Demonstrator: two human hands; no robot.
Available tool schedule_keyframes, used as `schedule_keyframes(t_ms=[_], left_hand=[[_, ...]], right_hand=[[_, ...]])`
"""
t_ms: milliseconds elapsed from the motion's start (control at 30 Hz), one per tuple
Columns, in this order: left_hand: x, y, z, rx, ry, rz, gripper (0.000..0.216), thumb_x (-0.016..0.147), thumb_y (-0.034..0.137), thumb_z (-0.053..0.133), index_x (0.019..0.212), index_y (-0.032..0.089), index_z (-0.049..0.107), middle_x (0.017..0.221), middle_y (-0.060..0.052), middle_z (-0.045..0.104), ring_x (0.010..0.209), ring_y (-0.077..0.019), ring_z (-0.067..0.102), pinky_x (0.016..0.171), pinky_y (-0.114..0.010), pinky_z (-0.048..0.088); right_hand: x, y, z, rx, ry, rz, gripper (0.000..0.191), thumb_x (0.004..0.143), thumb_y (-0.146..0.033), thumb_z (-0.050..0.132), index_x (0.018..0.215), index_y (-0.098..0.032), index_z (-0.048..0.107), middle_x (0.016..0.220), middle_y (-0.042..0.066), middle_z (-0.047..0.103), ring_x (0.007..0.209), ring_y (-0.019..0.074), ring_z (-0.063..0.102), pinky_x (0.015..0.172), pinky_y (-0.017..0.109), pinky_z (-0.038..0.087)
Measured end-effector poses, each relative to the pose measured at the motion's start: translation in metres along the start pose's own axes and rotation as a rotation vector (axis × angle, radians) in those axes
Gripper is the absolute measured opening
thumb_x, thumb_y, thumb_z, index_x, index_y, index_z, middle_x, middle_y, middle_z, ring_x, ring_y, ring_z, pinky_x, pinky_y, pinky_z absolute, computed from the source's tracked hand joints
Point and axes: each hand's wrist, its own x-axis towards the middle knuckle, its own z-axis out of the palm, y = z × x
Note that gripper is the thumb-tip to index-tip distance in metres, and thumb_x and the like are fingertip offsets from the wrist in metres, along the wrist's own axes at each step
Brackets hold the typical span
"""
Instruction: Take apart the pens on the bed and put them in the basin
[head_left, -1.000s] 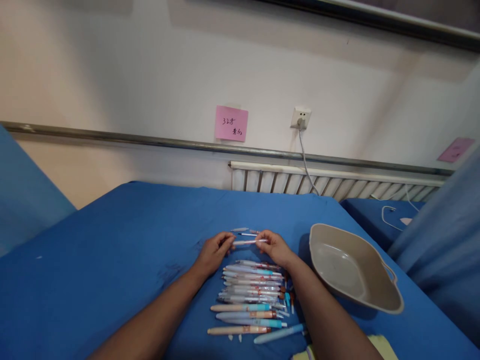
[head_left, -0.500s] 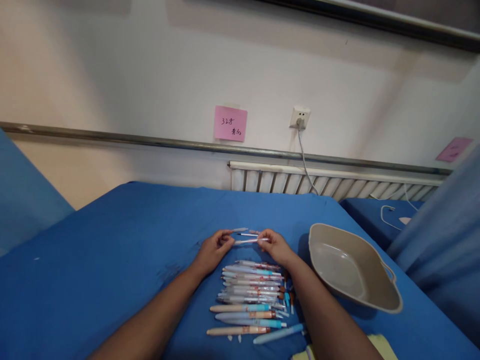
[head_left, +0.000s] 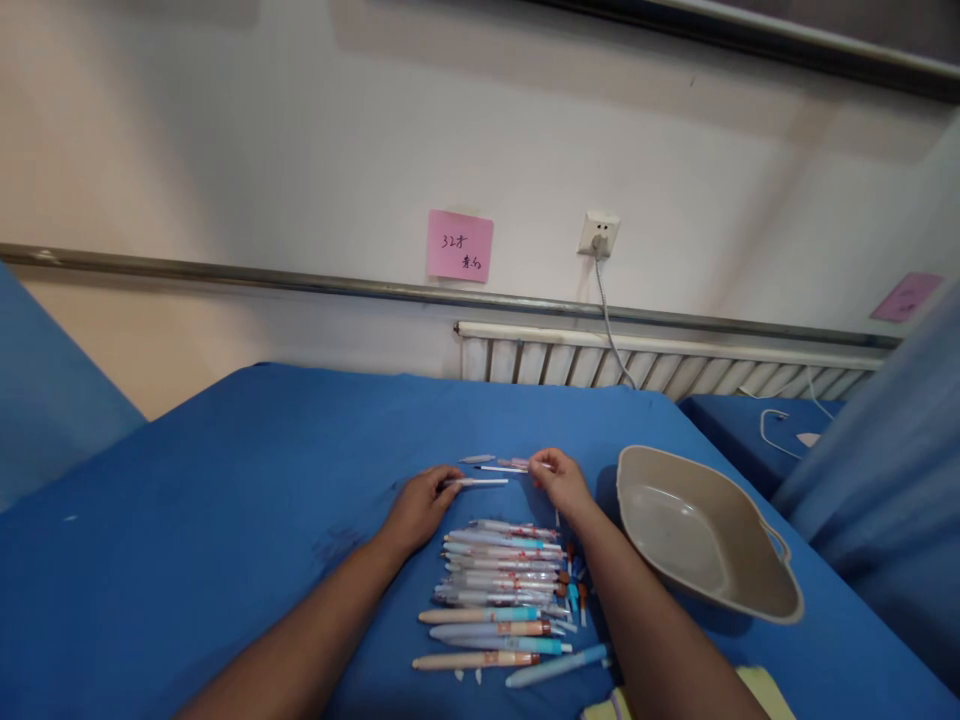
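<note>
— The left fingers [head_left: 450, 475] pinched a slim white piece [head_left: 486, 482]; its free end pointed toward the right side and stood apart from the right fingers [head_left: 540, 462].

— And those right ones, did they pinch too?

— They were bent close together, at the right end of a dark-tipped rod [head_left: 499, 469]. Whether they gripped it, I could not tell.

— Which step was in hand, in your opinion?

— I judged it was the handling of a pen in separate parts. The next move, I think, called for a steady left pinch and a careful lining up of parts by the right fingers.

— How many did you count?

— One white piece, one dark-tipped rod between the two sets of fingers, and one grey piece [head_left: 478, 459] just beyond the left fingers. On the near side of the fingers: four thick pens [head_left: 480, 630] in a row, one slanted light-blue pen [head_left: 556, 665] and two pale bits [head_left: 478, 676]. The thinner pens [head_left: 502, 552], closer to the fingers, overlapped too much for counting. One basin [head_left: 750, 555] stood right of the right fingers.
</note>
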Motion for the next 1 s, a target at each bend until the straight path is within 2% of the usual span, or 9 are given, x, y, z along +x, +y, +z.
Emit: schedule_keyframes(t_ms=[100, 200, 400, 633, 1000], left_hand=[[-0.001, 0.000, 0.004, 0.070, -0.037, 0.054, 0.022, 0.083, 0.032, 0.050, 0.095, 0.022, 0.065, 0.093, -0.002, 0.069, 0.088, -0.0199, 0.060, 0.081, -0.031, 0.043], [-0.002, 0.001, 0.004, 0.128, -0.064, 0.113, 0.019, 0.081, 0.026, 0.052, 0.094, 0.022, 0.066, 0.094, -0.002, 0.069, 0.090, -0.0200, 0.059, 0.083, -0.031, 0.041], [0.003, -0.007, -0.012, 0.273, -0.079, 0.116, 0.017, 0.082, 0.024, 0.051, 0.091, 0.021, 0.065, 0.093, -0.004, 0.068, 0.090, -0.0203, 0.058, 0.084, -0.032, 0.039], [0.009, -0.013, -0.034, 0.335, -0.147, 0.112, 0.020, 0.084, 0.030, 0.048, 0.087, 0.021, 0.065, 0.090, -0.005, 0.067, 0.087, -0.0211, 0.057, 0.081, -0.032, 0.039], [0.010, -0.023, -0.042, 0.422, -0.101, 0.068, 0.021, 0.085, 0.031, 0.044, 0.086, 0.020, 0.062, 0.088, -0.006, 0.067, 0.085, -0.0222, 0.057, 0.081, -0.032, 0.038]], right_hand=[[-0.007, 0.000, 0.018, 0.113, -0.140, 0.006, 0.032, 0.068, -0.048, 0.059, 0.079, -0.019, 0.055, 0.073, 0.002, 0.066, 0.061, 0.0138, 0.061, 0.056, 0.024, 0.043], [-0.012, 0.003, 0.031, 0.156, -0.193, 0.043, 0.028, 0.068, -0.044, 0.063, 0.078, -0.020, 0.053, 0.073, 0.000, 0.065, 0.067, 0.0147, 0.063, 0.059, 0.025, 0.046], [-0.009, 0.009, 0.031, 0.131, -0.186, 0.060, 0.019, 0.072, -0.035, 0.062, 0.078, -0.020, 0.053, 0.069, -0.001, 0.064, 0.066, 0.0143, 0.063, 0.061, 0.026, 0.046], [-0.007, 0.009, 0.031, 0.142, -0.163, 0.056, 0.016, 0.072, -0.033, 0.062, 0.077, -0.020, 0.053, 0.072, -0.001, 0.064, 0.066, 0.0141, 0.063, 0.061, 0.026, 0.046], [-0.007, 0.008, 0.029, 0.136, -0.170, 0.053, 0.018, 0.072, -0.034, 0.062, 0.078, -0.020, 0.053, 0.073, 0.000, 0.064, 0.066, 0.0140, 0.063, 0.061, 0.026, 0.047]])
